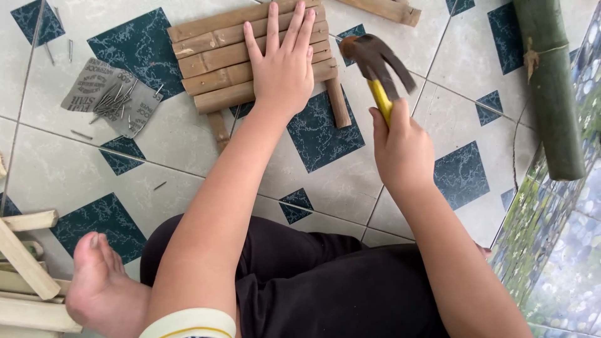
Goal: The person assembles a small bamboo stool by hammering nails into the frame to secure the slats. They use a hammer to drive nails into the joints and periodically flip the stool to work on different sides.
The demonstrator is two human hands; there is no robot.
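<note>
My left hand [283, 62] lies flat, fingers spread, on a small panel of bamboo slats [213, 59] that rests on the tiled floor. Two cross strips of the panel stick out below it, one of them the right cross strip [339, 103]. My right hand [400, 147] grips the yellow handle of a claw hammer [374, 59]. Its dark, rusty head hangs raised just right of the panel's right edge.
A torn paper packet [87, 91] with several loose nails [113, 100] lies left of the panel. A thick green bamboo pole [551, 87] lies at the right. Cut bamboo strips [25, 269] are stacked at the lower left beside my bare foot [103, 288]. Another strip [388, 9] lies at the top.
</note>
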